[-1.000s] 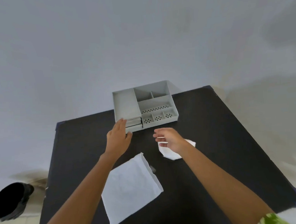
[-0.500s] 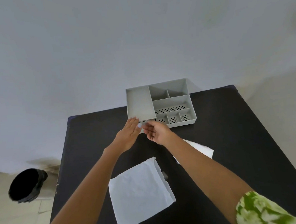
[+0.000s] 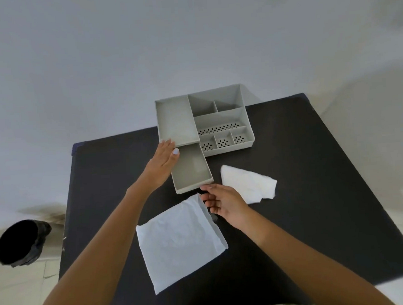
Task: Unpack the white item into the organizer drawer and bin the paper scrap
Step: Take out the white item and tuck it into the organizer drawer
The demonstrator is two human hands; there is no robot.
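Right hand [image 3: 224,201] fingers loosely curled, holding nothing, at the pulled-out drawer [image 3: 192,168] front; left hand [image 3: 162,165] flat, spread on its side. White item [image 3: 248,184] lies just right of the drawer.

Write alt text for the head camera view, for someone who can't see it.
A grey organizer on a black table has its drawer pulled out, empty, left hand beside it, right hand at its front. Two white papers lie nearby.
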